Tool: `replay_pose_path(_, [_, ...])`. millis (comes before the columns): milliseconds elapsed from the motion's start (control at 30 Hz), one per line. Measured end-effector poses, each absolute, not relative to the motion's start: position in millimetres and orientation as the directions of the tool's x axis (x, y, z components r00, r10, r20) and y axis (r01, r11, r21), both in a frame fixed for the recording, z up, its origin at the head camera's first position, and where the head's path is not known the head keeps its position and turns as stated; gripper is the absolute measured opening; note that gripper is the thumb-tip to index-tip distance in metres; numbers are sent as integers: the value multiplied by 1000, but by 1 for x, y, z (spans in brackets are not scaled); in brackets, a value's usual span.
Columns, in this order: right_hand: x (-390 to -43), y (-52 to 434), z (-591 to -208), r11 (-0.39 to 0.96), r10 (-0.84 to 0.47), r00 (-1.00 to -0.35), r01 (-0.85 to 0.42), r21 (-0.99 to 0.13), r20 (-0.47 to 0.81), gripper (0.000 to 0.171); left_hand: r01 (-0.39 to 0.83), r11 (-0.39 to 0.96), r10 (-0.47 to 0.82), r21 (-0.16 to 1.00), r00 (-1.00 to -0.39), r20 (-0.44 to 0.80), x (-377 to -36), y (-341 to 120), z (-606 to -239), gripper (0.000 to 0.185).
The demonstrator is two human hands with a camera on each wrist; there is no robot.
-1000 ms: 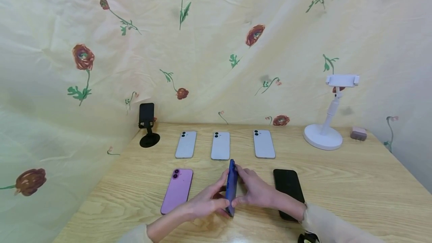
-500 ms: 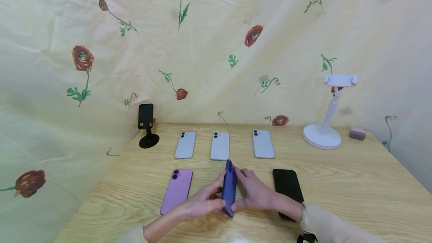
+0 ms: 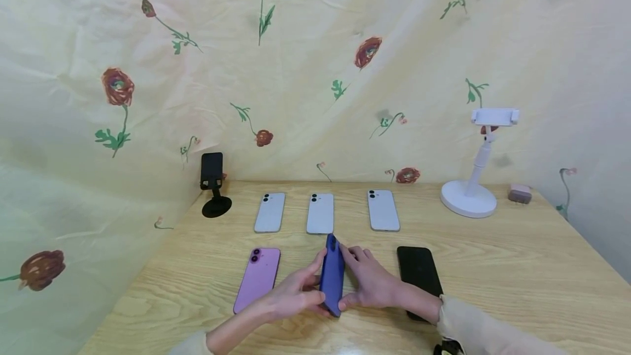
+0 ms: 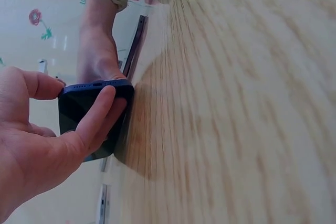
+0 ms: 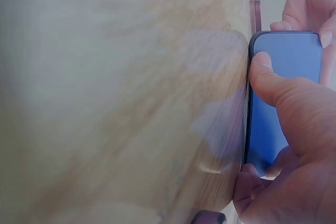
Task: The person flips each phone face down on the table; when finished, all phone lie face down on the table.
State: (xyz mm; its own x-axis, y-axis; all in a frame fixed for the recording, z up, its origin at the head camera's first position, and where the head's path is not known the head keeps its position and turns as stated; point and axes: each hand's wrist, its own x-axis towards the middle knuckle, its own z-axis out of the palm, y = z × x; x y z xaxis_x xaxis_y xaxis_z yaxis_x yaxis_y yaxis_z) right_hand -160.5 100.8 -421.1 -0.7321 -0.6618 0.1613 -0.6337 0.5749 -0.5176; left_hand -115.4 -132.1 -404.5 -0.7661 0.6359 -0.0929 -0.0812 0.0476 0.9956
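Between both hands a blue phone (image 3: 333, 278) stands on one long edge on the table, leaning left, its blue back turned up toward the right. My left hand (image 3: 292, 292) grips it from the left, with fingers across the dark screen (image 4: 73, 114) in the left wrist view. My right hand (image 3: 373, 279) holds it from the right; in the right wrist view the thumb (image 5: 270, 80) lies on the blue back (image 5: 291, 56) and the fingertips are at the far end. A purple phone (image 3: 258, 278) lies left of the hands, a black phone (image 3: 419, 268) partly under the right forearm.
Three white phones (image 3: 270, 212) lie in a row behind the hands on the wooden table (image 3: 512, 267). A black phone stand (image 3: 212, 182) is at the back left. At the back right are a white phone stand (image 3: 470, 196) and a small charger plug (image 3: 520, 194).
The blue phone has tipped from nearly upright toward the left, so more of its back shows in the head view. Both hands have kept hold and shifted slightly with it.
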Motion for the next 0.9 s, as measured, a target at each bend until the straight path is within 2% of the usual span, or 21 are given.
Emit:
replay_pose_path(200, [-160,101,-421,580,-665,-731,-636,-509,155,121,-17,102,642,995,-763,-79,-117,-136,-406,93])
replay_pose_path(467, [-160,99,-421,597,-665,-733,-635,-490,140,117,214,319,614,923,-789,-29,-118,-140,-411,111])
replay_pose_path(767, [-160,98,-422,612,-661,-738,-635,-472,136,113,191,332,570,924,-821,-35,-114,-140,-412,111])
replay_pose_path(900, [-160,98,-422,607,-664,-736,-634,-479,133,113,216,364,560,906,-828,-28,-114,-141,-412,111])
